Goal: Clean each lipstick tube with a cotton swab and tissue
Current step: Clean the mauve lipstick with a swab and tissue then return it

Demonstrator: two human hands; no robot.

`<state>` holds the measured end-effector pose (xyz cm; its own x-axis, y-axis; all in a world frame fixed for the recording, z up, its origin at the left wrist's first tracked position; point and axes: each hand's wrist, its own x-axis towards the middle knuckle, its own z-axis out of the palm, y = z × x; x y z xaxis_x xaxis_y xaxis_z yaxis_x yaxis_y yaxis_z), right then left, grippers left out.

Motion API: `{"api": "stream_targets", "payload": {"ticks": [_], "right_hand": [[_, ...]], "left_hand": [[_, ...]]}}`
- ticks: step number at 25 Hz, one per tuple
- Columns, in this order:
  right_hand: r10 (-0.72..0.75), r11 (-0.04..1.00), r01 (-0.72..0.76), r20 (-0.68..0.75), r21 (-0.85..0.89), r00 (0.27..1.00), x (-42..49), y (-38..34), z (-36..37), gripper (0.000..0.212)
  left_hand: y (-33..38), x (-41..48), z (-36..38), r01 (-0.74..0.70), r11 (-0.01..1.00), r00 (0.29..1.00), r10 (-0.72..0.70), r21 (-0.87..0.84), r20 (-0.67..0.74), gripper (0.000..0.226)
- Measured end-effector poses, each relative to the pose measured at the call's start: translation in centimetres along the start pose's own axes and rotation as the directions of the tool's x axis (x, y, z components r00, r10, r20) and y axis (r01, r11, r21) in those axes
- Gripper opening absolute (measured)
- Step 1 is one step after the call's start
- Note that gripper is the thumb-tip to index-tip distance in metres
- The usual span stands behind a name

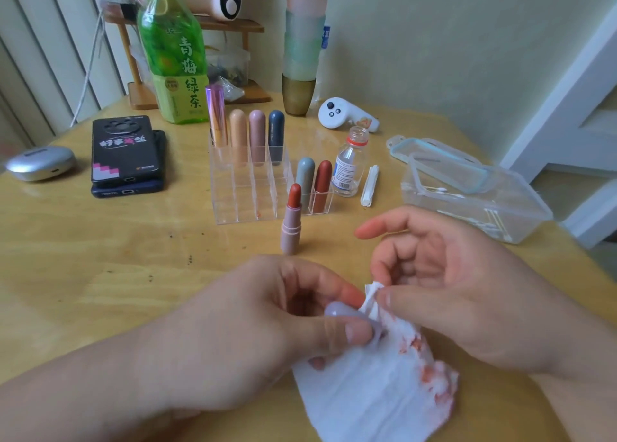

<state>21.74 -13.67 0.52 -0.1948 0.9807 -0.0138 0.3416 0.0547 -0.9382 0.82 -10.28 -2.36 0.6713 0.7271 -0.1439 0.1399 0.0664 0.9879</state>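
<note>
Low in the frame's centre, the left hand (267, 311) pinches a lilac lipstick cap (344, 313): light, smooth, probably slippery, best gripped round its sides; the right hand (444, 284) presses soft, stained tissue (377, 388) against it; uncapped lipstick (292, 221) stands on the table (100, 258) above.

Open stretch of counter (110, 268) at near left, bare but for small dark specks. Near centre taken up by both hands (267, 311) and the stained tissue (377, 385). Just beyond them, an uncapped lipstick (292, 221) standing upright alone (easily toppled by a forward reach). Behind it, the clear organizer (233, 204) with capped tubes upright along its back and right side. To the right, a narrow lane past the small bottle (349, 166), then the open plastic box (484, 207) near the counter edge. Far left blocked by stacked phones (127, 156) and a silver case (40, 162); back row crowded by a green bottle (173, 54).
</note>
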Motion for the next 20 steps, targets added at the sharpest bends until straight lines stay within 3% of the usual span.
{"api": "stream_targets", "payload": {"ticks": [2, 5, 10, 13, 15, 18, 20], "right_hand": [[-0.018, 0.990, 0.025, -0.048, 0.138, 0.999, 0.2, 0.2, -0.1, 0.039], [-0.037, 0.966, 0.046, -0.040, 0.255, 0.998, 0.3, 0.3, -0.1, 0.033], [-0.123, 0.979, 0.123, -0.012, 0.160, 0.992, -0.1, -0.1, 0.0, 0.027], [-0.112, 0.970, 0.111, -0.006, 0.214, 0.994, -0.1, -0.1, -0.4, 0.025], [-0.027, 0.954, 0.020, 0.019, 0.298, 0.999, 0.0, 0.1, -0.7, 0.024], [0.134, 0.890, -0.210, 0.208, 0.405, 0.969, 0.4, 0.6, -1.0, 0.041], [0.181, 0.851, -0.294, 0.283, 0.436, 0.942, 0.5, 0.7, -1.0, 0.040]], "left_hand": [[0.0, -0.1, 0.1, -0.018, 0.977, 1.000, 0.016, -0.215, -0.012, 0.028], [0.0, -0.1, 0.2, 0.019, 0.884, 1.000, -0.026, -0.466, -0.008, 0.045], [0.4, -0.2, 0.0, 0.127, 0.896, 0.970, -0.023, -0.426, 0.242, 0.029], [0.3, -0.2, -0.1, 0.181, 0.851, 0.969, -0.069, -0.492, 0.237, 0.023], [0.1, 0.0, -0.2, 0.166, 0.826, 0.979, -0.070, -0.539, 0.194, 0.020], [0.0, 0.2, -0.4, 0.144, 0.773, 0.987, -0.064, -0.617, 0.151, 0.026], [0.2, 0.3, -0.3, 0.132, 0.746, 0.989, -0.055, -0.653, 0.138, 0.020]]}}
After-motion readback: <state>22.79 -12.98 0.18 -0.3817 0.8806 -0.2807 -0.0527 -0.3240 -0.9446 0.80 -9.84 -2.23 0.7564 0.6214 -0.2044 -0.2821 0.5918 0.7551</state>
